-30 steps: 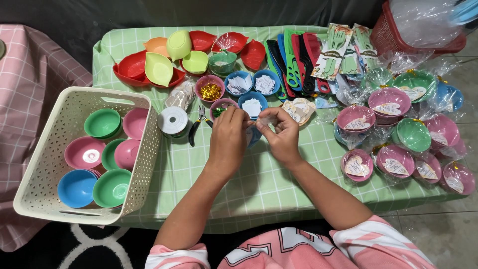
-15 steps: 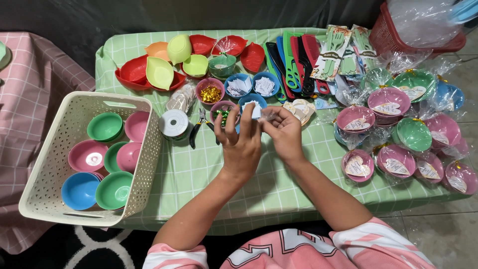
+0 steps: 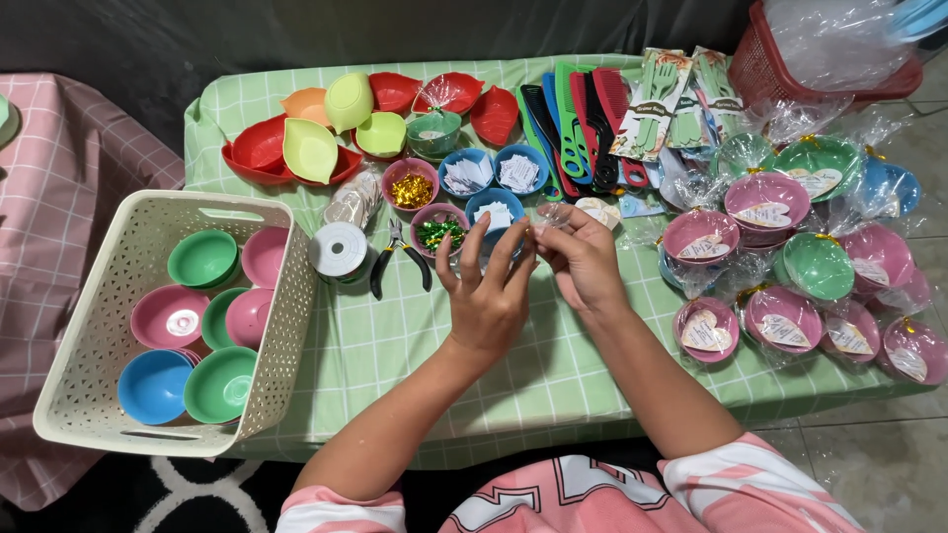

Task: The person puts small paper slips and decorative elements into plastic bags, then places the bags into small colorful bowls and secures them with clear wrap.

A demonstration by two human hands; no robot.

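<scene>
My left hand (image 3: 489, 296) and my right hand (image 3: 585, 259) meet over the green checked tablecloth (image 3: 395, 345), just in front of the small bowls. Between their fingertips is a small piece of clear plastic wrap (image 3: 546, 219). My right hand pinches it. My left hand touches it with thumb and forefinger while its other fingers fan upward. Just beyond the fingers are a pink bowl of green twist ties (image 3: 437, 230) and a blue bowl of white paper tags (image 3: 497, 210).
A white perforated basket (image 3: 99, 395) of green, pink and blue bowls stands at left. A tape spool (image 3: 339, 249) and pliers (image 3: 398, 257) lie beside it. Wrapped bowls (image 3: 780, 316) crowd the right. Combs (image 3: 578, 123) and leaf dishes (image 3: 311, 148) line the back.
My left hand's fingers have spread and lifted from a closed pinch. Both hands have stayed together at the same spot with the clear wrap between them.
</scene>
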